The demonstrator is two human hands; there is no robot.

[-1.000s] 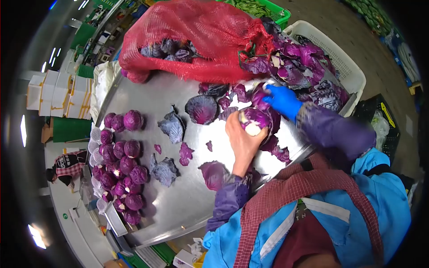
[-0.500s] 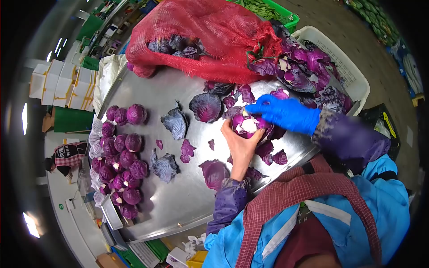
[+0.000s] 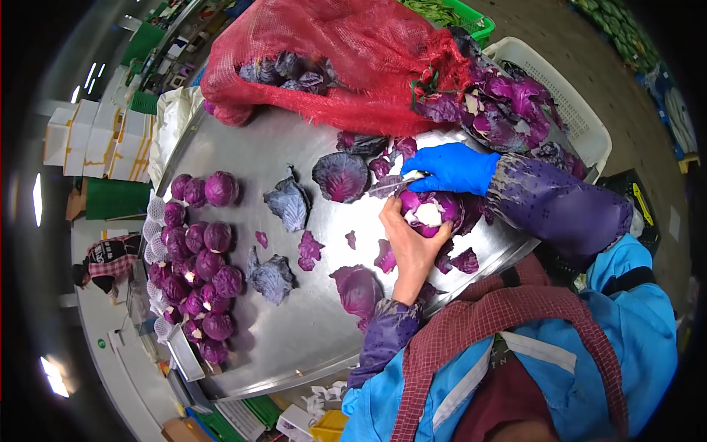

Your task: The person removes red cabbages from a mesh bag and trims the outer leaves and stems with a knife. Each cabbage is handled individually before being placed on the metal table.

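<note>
My bare left hand [image 3: 409,247] grips a red cabbage [image 3: 434,210] from below, its white cut stem facing up. My right hand [image 3: 453,168], in a blue glove, is closed on a knife [image 3: 390,184] whose blade points left, just above the cabbage's far side. Both hands work over the steel table [image 3: 243,147], near its right edge. Loose outer leaves [image 3: 339,177] lie around the cabbage.
A red net sack [image 3: 346,51] of cabbages lies at the table's far end. Several trimmed cabbages [image 3: 195,272] are heaped along the left side beside foam nets [image 3: 155,221]. A white crate [image 3: 582,110] of purple leaf scraps stands at the right. Another person [image 3: 103,269] crouches far left.
My left hand turned the cabbage, so its stem now faces up. My right hand came from behind the cabbage to above it, and the blade now shows. A leaf piece dropped beside my left wrist.
</note>
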